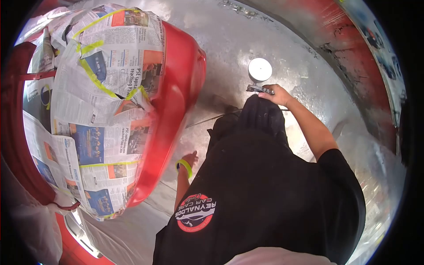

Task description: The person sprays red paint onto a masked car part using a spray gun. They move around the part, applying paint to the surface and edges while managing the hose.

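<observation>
A spray gun (255,88) with a round white-topped cup (260,70) is in my right hand (276,95), whose fingers are wrapped round its handle just beyond my knee. Down at my left side, my left hand (191,157) hangs with its fingers apart, holding nothing; a yellow-green band (184,168) circles the wrist. To the left of that hand, without contact, is a glossy red car body panel (176,88). Newspaper sheets (88,145) joined with yellow tape cover the part beside the red panel.
The grey floor (229,39) stretches ahead and to the right. A red and grey wall (353,53) curves along the right side. Translucent sheeting (369,163) hangs at the right. A dark red frame part (13,132) stands at the far left. A thin line crosses the floor near my legs.
</observation>
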A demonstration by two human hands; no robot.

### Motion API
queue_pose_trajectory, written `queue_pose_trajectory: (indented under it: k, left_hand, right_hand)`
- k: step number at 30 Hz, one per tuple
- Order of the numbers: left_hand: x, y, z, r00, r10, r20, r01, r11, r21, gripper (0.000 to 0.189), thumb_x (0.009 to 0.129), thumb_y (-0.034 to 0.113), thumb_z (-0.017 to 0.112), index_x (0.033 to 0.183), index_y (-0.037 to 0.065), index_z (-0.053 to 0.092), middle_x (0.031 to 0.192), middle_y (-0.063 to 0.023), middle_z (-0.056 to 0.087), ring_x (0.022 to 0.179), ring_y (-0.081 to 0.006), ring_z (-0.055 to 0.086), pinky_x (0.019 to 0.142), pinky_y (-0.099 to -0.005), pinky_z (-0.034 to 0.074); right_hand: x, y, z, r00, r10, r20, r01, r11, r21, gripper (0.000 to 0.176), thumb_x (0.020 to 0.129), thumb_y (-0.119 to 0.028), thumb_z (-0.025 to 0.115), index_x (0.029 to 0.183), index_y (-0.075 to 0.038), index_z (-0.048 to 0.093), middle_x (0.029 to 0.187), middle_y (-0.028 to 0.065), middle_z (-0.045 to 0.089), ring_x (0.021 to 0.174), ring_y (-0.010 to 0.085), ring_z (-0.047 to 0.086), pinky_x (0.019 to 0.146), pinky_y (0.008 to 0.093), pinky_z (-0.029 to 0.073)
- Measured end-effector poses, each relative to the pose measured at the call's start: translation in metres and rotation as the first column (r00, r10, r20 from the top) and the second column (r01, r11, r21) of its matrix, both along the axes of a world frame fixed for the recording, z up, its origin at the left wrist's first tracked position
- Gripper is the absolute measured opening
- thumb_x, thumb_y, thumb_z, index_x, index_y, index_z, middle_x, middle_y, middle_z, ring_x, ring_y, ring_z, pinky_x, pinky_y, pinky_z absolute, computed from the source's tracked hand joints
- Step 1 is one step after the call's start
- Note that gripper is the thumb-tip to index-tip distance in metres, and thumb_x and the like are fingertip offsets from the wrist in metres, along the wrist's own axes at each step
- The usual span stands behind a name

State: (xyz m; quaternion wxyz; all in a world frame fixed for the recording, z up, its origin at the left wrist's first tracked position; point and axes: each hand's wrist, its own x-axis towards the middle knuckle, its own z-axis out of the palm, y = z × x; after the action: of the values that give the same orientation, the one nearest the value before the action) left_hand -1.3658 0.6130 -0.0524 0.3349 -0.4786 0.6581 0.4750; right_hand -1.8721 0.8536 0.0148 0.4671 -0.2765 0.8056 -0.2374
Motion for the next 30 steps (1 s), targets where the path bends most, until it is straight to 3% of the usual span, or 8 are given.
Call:
queue_pose_trajectory:
  k: [3, 6, 10, 13, 17, 19, 24, 30]
  left_hand:
    - [-0.049, -0.003, 0.014, 0.942, 0.335, -0.034, -0.335, 0.942, -0.007, 0.058, 0.096, 0.051, 0.054, 0.103, -0.004, 0.069, 0.099, -0.0154, 0.073, 0.09, -0.0216, 0.068, 0.079, -0.0345, 0.052]
    - [-0.079, 0.012, 0.022, 0.869, 0.478, -0.126, -0.486, 0.873, -0.038, 0.054, 0.095, 0.049, 0.057, 0.103, -0.004, 0.069, 0.097, -0.0149, 0.073, 0.087, -0.0225, 0.069, 0.077, -0.0345, 0.053]
    - [-0.094, 0.078, 0.007, 0.696, 0.716, -0.059, -0.718, 0.694, -0.056, 0.053, 0.097, 0.048, 0.057, 0.105, -0.003, 0.068, 0.1, -0.0163, 0.072, 0.092, -0.0237, 0.07, 0.08, -0.0351, 0.056]
    - [-0.053, 0.156, -0.083, 0.708, 0.673, 0.215, -0.705, 0.654, 0.276, 0.057, 0.097, 0.052, 0.054, 0.109, -0.002, 0.067, 0.1, -0.0144, 0.073, 0.084, -0.0231, 0.068, 0.072, -0.036, 0.053]
    - [-0.113, 0.258, -0.024, 0.921, 0.344, 0.183, -0.38, 0.9, 0.216, 0.058, 0.097, 0.053, 0.054, 0.108, -0.002, 0.067, 0.098, -0.0144, 0.072, 0.084, -0.0234, 0.068, 0.073, -0.0359, 0.053]
    - [-0.135, 0.279, 0.001, 0.946, 0.288, 0.146, -0.31, 0.936, 0.164, 0.058, 0.097, 0.053, 0.054, 0.107, -0.002, 0.067, 0.097, -0.0144, 0.072, 0.084, -0.0236, 0.068, 0.074, -0.0358, 0.053]
    - [-0.187, 0.253, 0.062, 0.848, 0.516, 0.12, -0.524, 0.85, 0.054, 0.059, 0.097, 0.054, 0.053, 0.106, -0.003, 0.068, 0.096, -0.0144, 0.072, 0.085, -0.0241, 0.068, 0.075, -0.0356, 0.053]
    - [-0.202, 0.217, 0.047, 0.66, 0.751, 0.029, -0.749, 0.66, -0.052, 0.057, 0.096, 0.051, 0.054, 0.104, -0.003, 0.068, 0.099, -0.0143, 0.072, 0.09, -0.0236, 0.068, 0.081, -0.0374, 0.053]
  right_hand:
    - [-0.037, 0.011, -0.014, 0.992, 0.107, -0.073, -0.105, 0.994, 0.033, 0.071, 0.081, -0.063, 0.067, 0.118, -0.003, 0.068, 0.105, 0.023, 0.07, 0.101, 0.0373, 0.067, 0.09, 0.0415, 0.05]
    - [-0.082, 0.022, -0.014, 0.959, 0.275, -0.063, -0.27, 0.959, 0.086, 0.072, 0.08, -0.063, 0.067, 0.118, -0.003, 0.068, 0.11, 0.0242, 0.069, 0.105, 0.0385, 0.066, 0.093, 0.042, 0.05]
    - [-0.144, 0.061, -0.024, 0.912, 0.405, -0.07, -0.394, 0.909, 0.135, 0.072, 0.079, -0.063, 0.068, 0.117, -0.002, 0.068, 0.109, 0.0236, 0.069, 0.104, 0.0389, 0.066, 0.092, 0.0424, 0.051]
    - [-0.189, 0.102, -0.014, 0.889, 0.449, -0.093, -0.432, 0.888, 0.155, 0.066, 0.081, -0.06, 0.069, 0.117, -0.004, 0.069, 0.104, 0.0227, 0.07, 0.1, 0.0399, 0.067, 0.09, 0.0427, 0.051]
    - [-0.245, 0.145, 0.0, 0.87, 0.489, -0.066, -0.465, 0.856, 0.225, 0.057, 0.082, -0.054, 0.07, 0.116, -0.008, 0.07, 0.099, 0.021, 0.071, 0.096, 0.0393, 0.067, 0.086, 0.0437, 0.051]
    - [-0.268, 0.167, -0.002, 0.88, 0.472, -0.051, -0.45, 0.862, 0.233, 0.055, 0.081, -0.051, 0.071, 0.115, -0.007, 0.07, 0.1, 0.0214, 0.071, 0.097, 0.0387, 0.067, 0.086, 0.0439, 0.05]
    - [-0.319, 0.22, 0.014, 0.892, 0.443, -0.085, -0.412, 0.877, 0.247, 0.057, 0.08, -0.047, 0.072, 0.114, -0.001, 0.069, 0.102, 0.0244, 0.07, 0.1, 0.0389, 0.067, 0.087, 0.0436, 0.049]
    - [-0.349, 0.231, 0.01, 0.93, 0.292, -0.222, -0.246, 0.946, 0.212, 0.069, 0.082, -0.056, 0.071, 0.117, 0.003, 0.066, 0.107, 0.0256, 0.069, 0.102, 0.0373, 0.067, 0.088, 0.0428, 0.05]
